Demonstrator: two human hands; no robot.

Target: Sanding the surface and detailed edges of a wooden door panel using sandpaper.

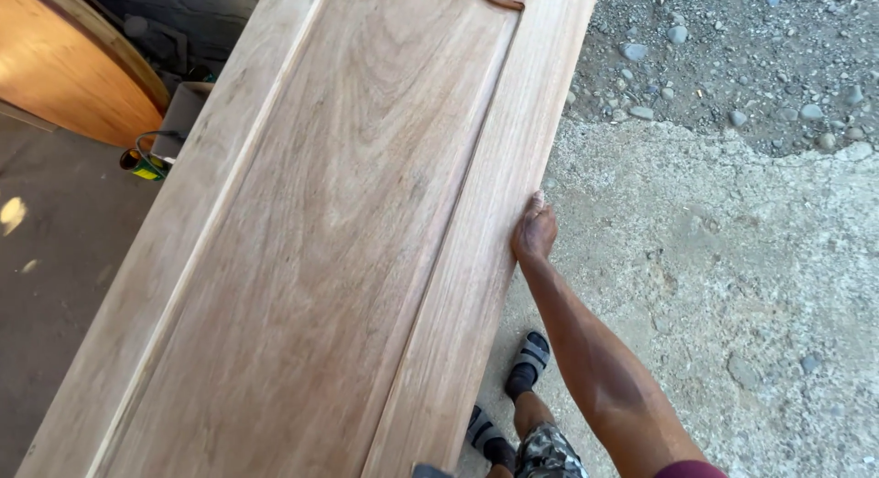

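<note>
Wooden door panel [311, 240]: runs from 7 to 1 o'clock. Right hand [534, 231]: clasps its edge at 3 o'clock. Left hand: out of view.

Right hand [535, 231] grips right edge of raised wooden door panel [320, 249]; gravel beyond.

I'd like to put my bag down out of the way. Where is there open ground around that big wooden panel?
Right of the wooden door panel, the concrete floor lies bare between the right hand on the panel's edge and the gravel. Left of the panel it is crowded: a cardboard box, a small can and a curved wooden board.
</note>
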